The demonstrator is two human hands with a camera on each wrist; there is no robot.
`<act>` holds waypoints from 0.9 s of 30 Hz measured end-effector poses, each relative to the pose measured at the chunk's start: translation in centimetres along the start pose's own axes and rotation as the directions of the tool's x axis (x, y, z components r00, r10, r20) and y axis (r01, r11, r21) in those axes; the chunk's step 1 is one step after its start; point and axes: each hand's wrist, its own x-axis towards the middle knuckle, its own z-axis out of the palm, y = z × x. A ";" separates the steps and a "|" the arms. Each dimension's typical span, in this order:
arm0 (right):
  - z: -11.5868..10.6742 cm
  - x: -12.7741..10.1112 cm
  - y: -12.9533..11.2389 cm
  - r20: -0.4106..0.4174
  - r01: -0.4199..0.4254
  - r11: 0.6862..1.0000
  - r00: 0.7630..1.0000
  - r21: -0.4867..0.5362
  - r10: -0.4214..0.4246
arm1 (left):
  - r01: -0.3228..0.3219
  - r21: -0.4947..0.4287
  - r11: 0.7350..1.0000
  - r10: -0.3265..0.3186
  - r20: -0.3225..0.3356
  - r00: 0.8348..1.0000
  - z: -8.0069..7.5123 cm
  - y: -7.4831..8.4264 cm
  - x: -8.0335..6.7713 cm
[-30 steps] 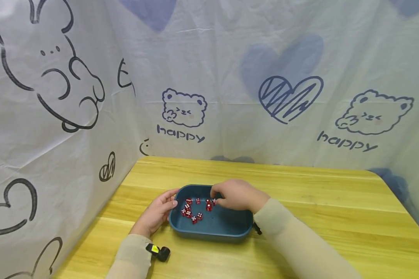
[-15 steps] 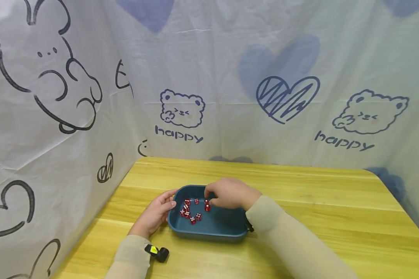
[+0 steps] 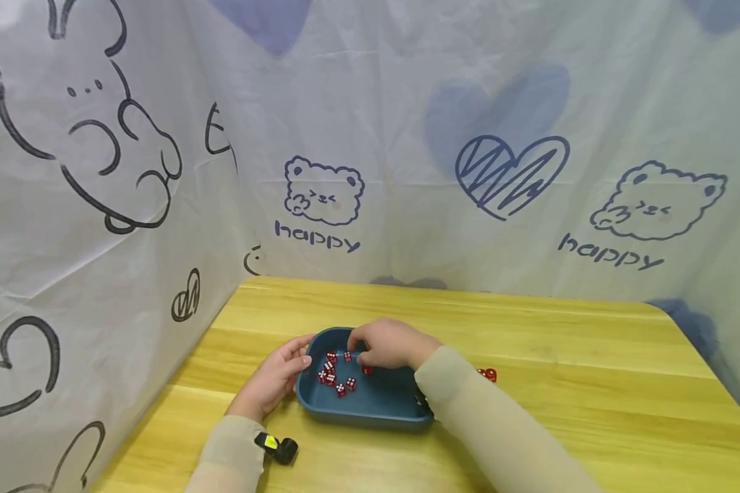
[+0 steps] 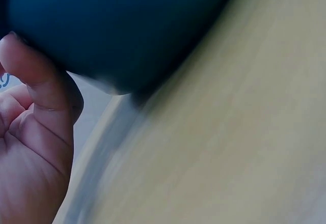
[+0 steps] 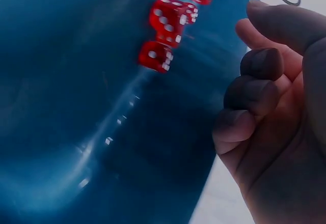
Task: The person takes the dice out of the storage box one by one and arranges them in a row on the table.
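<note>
My right hand (image 3: 387, 344) hangs over the far side of the blue tray (image 3: 370, 404), and it hides some of the red dice (image 3: 336, 373) under it, so I cannot count them all. In the right wrist view its fingers (image 5: 254, 94) are curled in together, but I cannot tell if a die is tucked inside. That view is dark and a bit blurry, and only a few dice show there. My left hand (image 3: 277, 376) rests on the left end of the tray, with its fingers bent over the rim and the thumb (image 4: 43, 81) pressed on the outside wall. The left wrist view is very blurry and cuts off most of the hand. The tray is smooth plastic with round corners. The dice are small shiny cubes with white dots, lying in the left half of the tray. Two more red dice (image 3: 488, 374) peek out on the yellow wooden table (image 3: 592, 383), right of my sleeve (image 3: 469, 418), partly hidden by it.
</note>
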 end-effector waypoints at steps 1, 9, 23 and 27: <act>0.2 0.1 0.0 0.000 -0.005 1.000 1.000 0.001 0.005 | -0.002 0.001 1.000 0.002 -0.001 1.000 0.0 0.0 0.0; 1.4 0.1 0.8 0.012 -0.047 0.998 0.999 -0.037 0.048 | 0.008 0.013 1.000 -0.008 -0.002 1.000 0.0 0.2 -0.1; 2.2 -0.3 1.3 0.074 -0.077 0.996 0.994 -0.040 0.080 | 0.014 0.012 1.000 -0.014 0.002 1.000 -0.1 0.2 -0.1; 2.0 -0.3 1.1 0.070 -0.064 0.997 0.995 -0.043 0.067 | 0.017 0.011 1.000 -0.017 0.002 1.000 -0.1 0.3 -0.1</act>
